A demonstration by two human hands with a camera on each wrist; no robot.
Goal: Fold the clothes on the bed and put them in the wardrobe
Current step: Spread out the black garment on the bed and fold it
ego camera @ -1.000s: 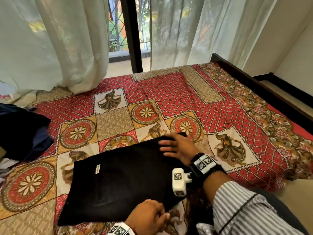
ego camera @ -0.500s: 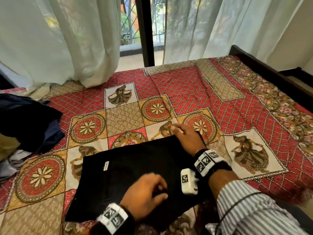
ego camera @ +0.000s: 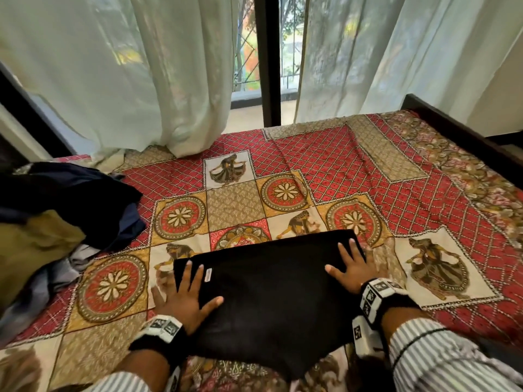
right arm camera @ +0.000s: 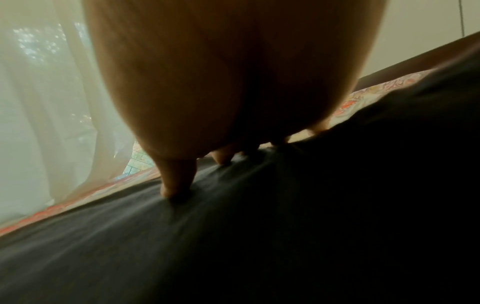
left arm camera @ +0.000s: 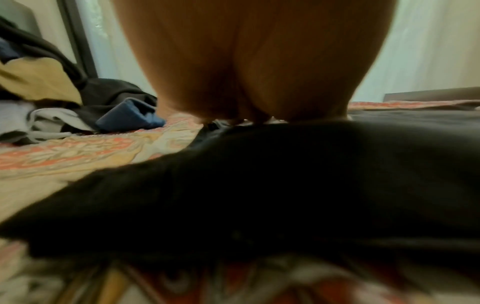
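A folded black garment (ego camera: 271, 290) lies flat on the patterned bedspread (ego camera: 353, 171) in front of me, a small white tag near its left edge. My left hand (ego camera: 184, 295) lies flat with spread fingers on the garment's left edge, partly on the bedspread. My right hand (ego camera: 351, 267) presses flat on the garment's far right corner. In the left wrist view the palm (left arm camera: 249, 61) rests over the black cloth (left arm camera: 285, 195). In the right wrist view straight fingers (right arm camera: 179, 181) press into the dark fabric (right arm camera: 182, 246). No wardrobe is in view.
A heap of unfolded clothes (ego camera: 56, 210), black, navy, olive and grey, sits at the bed's left side. Sheer curtains (ego camera: 127, 75) hang behind the bed before a window. The dark bed frame (ego camera: 458, 137) runs along the right edge.
My left hand slid from the garment's near middle out to its left edge and flattened. The right hand shifted right along the far edge. The view tilted more downward.
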